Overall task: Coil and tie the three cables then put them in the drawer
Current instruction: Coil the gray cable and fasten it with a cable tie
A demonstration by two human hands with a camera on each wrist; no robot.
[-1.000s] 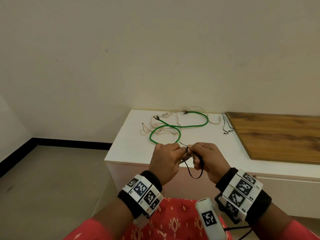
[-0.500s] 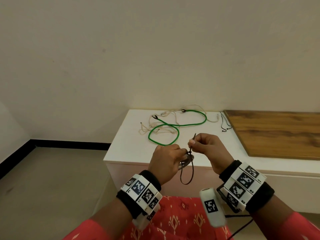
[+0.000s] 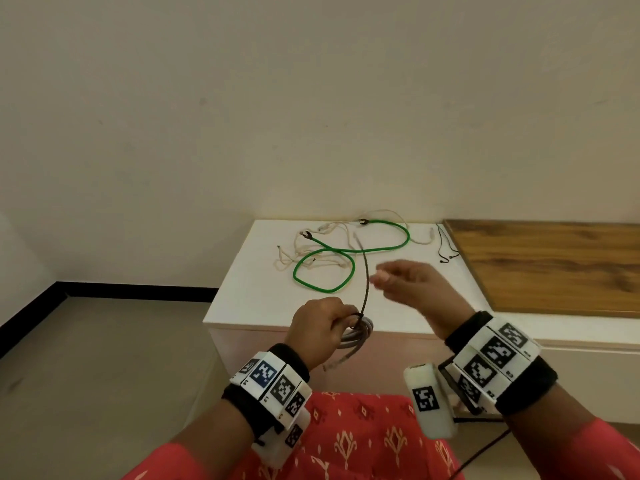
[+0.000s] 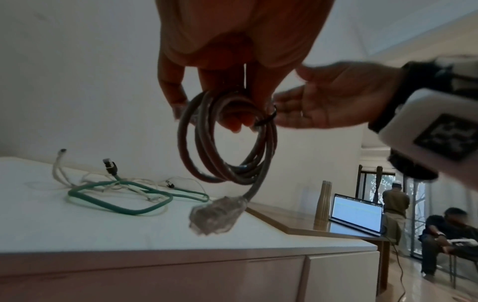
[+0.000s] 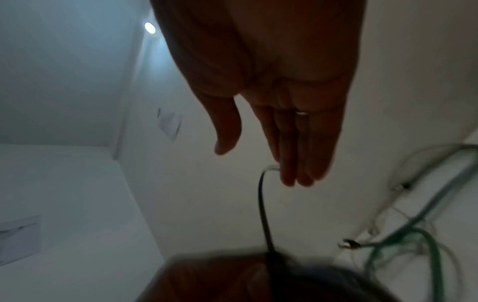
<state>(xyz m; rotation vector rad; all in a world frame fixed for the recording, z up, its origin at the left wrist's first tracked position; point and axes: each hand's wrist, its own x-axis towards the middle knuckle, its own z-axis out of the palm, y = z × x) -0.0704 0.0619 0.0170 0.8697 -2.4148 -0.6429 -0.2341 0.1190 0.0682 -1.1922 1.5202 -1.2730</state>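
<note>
White table [image 3: 263, 299] against a plain wall is carrying the loose green cable [image 3: 323, 268] and a tangled cream cable [image 3: 294, 252], both waiting to be coiled. Left hand [image 3: 320, 329] is gripping the grey cable coil [image 4: 227, 139], its fingers clenched to stop the loops springing apart, a dark tie [image 3: 363, 278] standing up from it. Right hand [image 3: 410, 289] is hovering beside the tie, fingers released. No legible writing, only square wrist markers.

Grey cable coil [image 4: 227, 141]: smooth matt sheath, clear glossy plastic plug [image 4: 216, 212]. Tie [image 3: 363, 271]: thin, dark, matt. Green cable [image 3: 349, 251]: smooth rubbery jacket, slight sheen. Cream cable [image 3: 304, 251]: matt, soft-looking. Worktop [image 3: 263, 289]: smooth white, matt. Adjoining panel [image 3: 554, 265]: wood grain, satin finish.
</note>
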